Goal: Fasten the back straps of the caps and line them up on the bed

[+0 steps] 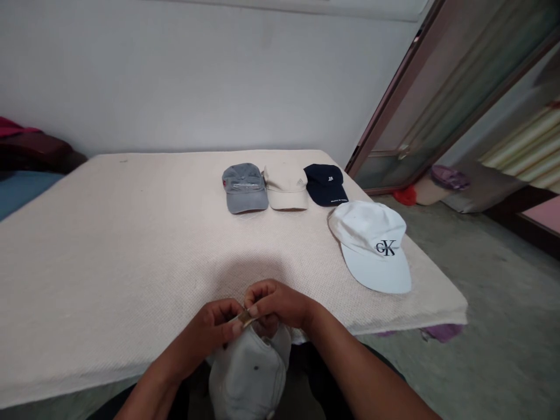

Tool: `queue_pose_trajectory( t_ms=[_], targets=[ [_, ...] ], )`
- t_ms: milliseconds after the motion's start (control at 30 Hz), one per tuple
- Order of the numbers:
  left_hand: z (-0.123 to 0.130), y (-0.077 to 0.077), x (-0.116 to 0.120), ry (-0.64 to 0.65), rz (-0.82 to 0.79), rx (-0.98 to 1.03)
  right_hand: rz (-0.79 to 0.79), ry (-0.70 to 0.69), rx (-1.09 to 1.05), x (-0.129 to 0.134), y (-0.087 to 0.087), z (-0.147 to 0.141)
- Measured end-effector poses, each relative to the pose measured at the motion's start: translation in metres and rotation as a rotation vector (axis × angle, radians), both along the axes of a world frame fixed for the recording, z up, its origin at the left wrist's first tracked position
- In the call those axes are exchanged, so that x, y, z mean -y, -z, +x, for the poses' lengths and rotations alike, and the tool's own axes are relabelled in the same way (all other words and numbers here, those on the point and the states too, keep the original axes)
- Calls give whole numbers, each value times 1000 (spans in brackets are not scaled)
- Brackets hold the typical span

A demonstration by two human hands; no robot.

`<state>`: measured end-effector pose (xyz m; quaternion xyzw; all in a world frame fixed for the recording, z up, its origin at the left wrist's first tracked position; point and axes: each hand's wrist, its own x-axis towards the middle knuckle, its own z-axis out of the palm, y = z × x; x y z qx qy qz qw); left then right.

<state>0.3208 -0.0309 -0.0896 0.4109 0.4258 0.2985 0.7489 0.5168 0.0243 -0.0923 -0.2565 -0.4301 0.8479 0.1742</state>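
Note:
Just off the table's front edge, a pale grey-white baseball cap (247, 376) hangs from my two hands, its back opening uppermost. Between my fingertips is the cap's adjuster strap (245, 318), with a brass-coloured buckle on it. My left hand (214, 326) pinches the strap from the left side. From the right, my right hand (273, 302) pinches the other part of the strap, fingers bent. The exact grip of the fingertips is partly hidden. To the right lies a white cap (371, 242) with black "CK" letters, its brim facing me.
The table has a cream textured cover (131, 245). Along its back, side by side, lie a grey cap (245, 189), a beige cap (286, 186) and a navy cap (327, 184). A wall rises behind; a glazed door (406, 116) stands at right above the concrete floor (494, 291).

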Motion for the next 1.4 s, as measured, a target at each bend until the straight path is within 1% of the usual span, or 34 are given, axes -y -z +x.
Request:
queue_pose_trajectory(
  t_ms=[167,300,433,567,700,800,900,1000,1100,1233,1400],
  targets=[
    [-1,-4,2,-59,-160,203,29,73,-14,0,-1,2],
    [1,-8,2,-66,-201,292,64,121,27,1,-3,3],
    [4,-7,1,-124,-205,239,90,140,56,0,-5,4],
    [7,-5,0,-145,-214,149,82,124,29,0,-5,4],
    [12,-8,-2,-123,-222,0,109,89,47,1,-6,6],
    [15,-11,-1,-87,-209,-66,124,32,79,1,-6,8],
    [15,-11,0,-78,-216,-96,121,-19,125,0,-5,10],
    [12,-10,0,-85,-213,-102,125,-35,131,0,-3,10],
    [12,-10,-1,-66,-202,-109,165,-43,127,1,-1,8],
    [15,-7,2,-30,-175,-128,220,-71,184,3,2,3],
    [18,-1,5,-76,-159,-130,263,-55,256,4,6,-2]
  ],
)
